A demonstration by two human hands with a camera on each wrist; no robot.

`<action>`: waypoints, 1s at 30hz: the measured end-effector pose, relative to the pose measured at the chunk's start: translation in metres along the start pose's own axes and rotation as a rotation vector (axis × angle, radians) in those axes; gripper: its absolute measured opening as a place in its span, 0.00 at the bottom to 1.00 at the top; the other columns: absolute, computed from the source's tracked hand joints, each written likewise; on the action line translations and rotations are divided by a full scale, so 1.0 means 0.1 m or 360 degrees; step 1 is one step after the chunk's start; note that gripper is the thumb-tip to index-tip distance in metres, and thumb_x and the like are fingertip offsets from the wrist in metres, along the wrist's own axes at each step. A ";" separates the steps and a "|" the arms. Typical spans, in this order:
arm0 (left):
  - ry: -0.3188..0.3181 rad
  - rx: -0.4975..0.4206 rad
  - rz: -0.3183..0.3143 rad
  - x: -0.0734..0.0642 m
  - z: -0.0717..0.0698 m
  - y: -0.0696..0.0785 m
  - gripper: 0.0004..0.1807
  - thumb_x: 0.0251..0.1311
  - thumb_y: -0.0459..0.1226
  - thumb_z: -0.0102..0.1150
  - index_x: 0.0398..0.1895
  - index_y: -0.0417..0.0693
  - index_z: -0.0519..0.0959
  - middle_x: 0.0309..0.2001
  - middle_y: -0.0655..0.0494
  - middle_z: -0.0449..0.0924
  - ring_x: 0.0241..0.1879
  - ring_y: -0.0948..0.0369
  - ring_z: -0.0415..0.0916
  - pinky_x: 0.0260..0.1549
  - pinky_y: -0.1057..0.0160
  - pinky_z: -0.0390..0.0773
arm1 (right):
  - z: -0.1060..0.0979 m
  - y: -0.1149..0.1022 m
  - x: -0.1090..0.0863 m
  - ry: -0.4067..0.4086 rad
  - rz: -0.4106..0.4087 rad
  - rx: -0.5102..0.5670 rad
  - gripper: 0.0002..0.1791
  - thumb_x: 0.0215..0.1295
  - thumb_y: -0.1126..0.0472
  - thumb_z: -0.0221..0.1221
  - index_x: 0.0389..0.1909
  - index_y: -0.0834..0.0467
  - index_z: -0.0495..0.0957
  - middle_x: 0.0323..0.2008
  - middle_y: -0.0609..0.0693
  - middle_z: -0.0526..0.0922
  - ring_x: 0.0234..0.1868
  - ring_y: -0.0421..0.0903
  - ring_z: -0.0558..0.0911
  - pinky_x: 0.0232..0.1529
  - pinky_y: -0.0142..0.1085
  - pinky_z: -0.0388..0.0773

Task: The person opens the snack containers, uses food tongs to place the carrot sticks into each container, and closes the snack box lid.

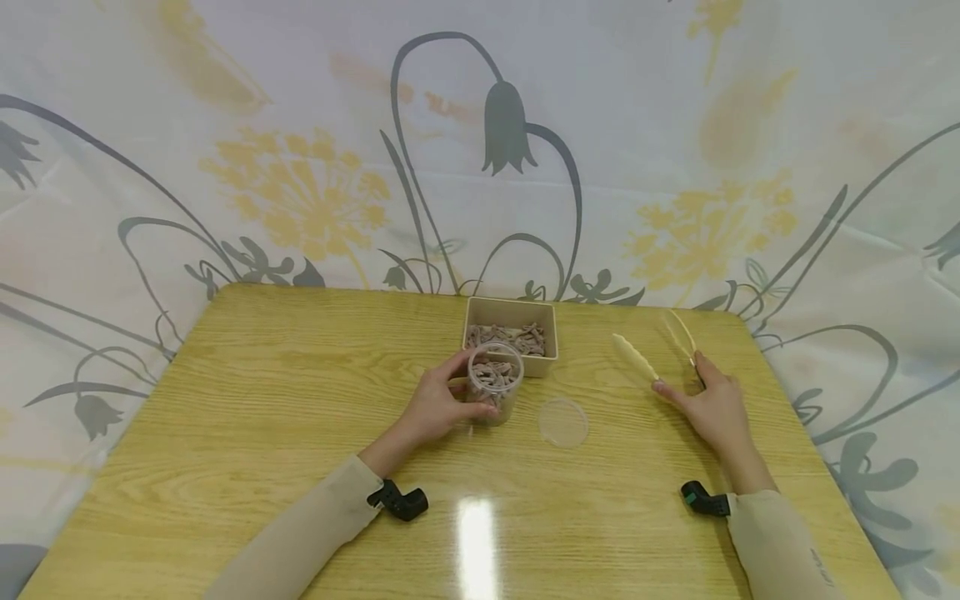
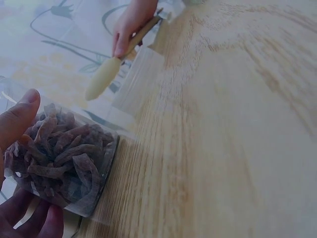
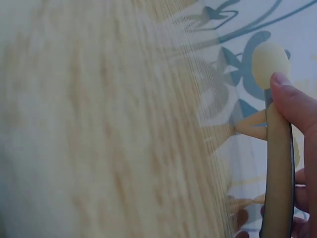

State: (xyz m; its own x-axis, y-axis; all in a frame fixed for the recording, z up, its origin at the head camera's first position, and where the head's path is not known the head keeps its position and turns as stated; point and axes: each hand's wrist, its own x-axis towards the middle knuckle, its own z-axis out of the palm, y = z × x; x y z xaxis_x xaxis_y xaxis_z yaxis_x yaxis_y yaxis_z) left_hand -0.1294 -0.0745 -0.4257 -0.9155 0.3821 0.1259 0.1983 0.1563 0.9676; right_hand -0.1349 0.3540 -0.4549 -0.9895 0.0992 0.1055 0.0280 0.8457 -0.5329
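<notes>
My left hand (image 1: pixel 438 402) grips a clear round plastic jar (image 1: pixel 504 410), thumb on one side and fingers on the other. Greyish-brown dried strips (image 2: pixel 69 153) fill much of the jar, whose top is uncovered. Just behind it is a cream rectangular bin (image 1: pixel 510 312) with more of the same strips (image 1: pixel 525 337) inside. My right hand (image 1: pixel 716 408) holds a pair of tongs (image 1: pixel 636 358) with pale cream tips, their two arms spread apart and nothing between them. In the right wrist view, the thumb lies along the beige handle (image 3: pixel 280 168) of the tongs.
A clear round lid (image 1: pixel 563 422) lies flat on the wooden table (image 1: pixel 315 358), to the right of the jar. Behind the table's far edge hangs a flower-printed cloth (image 1: pixel 465 192). Each wrist carries a small black camera (image 1: pixel 405 502).
</notes>
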 end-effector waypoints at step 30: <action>-0.0011 -0.0016 -0.0050 0.01 0.00 0.00 0.46 0.46 0.26 0.77 0.72 0.40 0.66 0.63 0.40 0.72 0.57 0.38 0.74 0.57 0.45 0.76 | 0.27 -0.81 -0.26 0.0422 -0.0452 0.0519 0.08 0.67 0.68 0.60 0.37 0.66 0.87 0.28 0.55 0.88 0.28 0.30 0.80 0.16 0.21 0.68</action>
State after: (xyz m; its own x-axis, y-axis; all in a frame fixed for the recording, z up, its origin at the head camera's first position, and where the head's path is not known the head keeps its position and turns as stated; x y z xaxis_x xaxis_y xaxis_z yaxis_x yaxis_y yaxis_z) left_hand -0.1301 -0.0743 -0.4252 -0.9187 0.3835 0.0940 0.1659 0.1590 0.9732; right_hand -0.1157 0.2692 -0.4374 -0.8802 0.0547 0.4715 -0.3248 0.6549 -0.6823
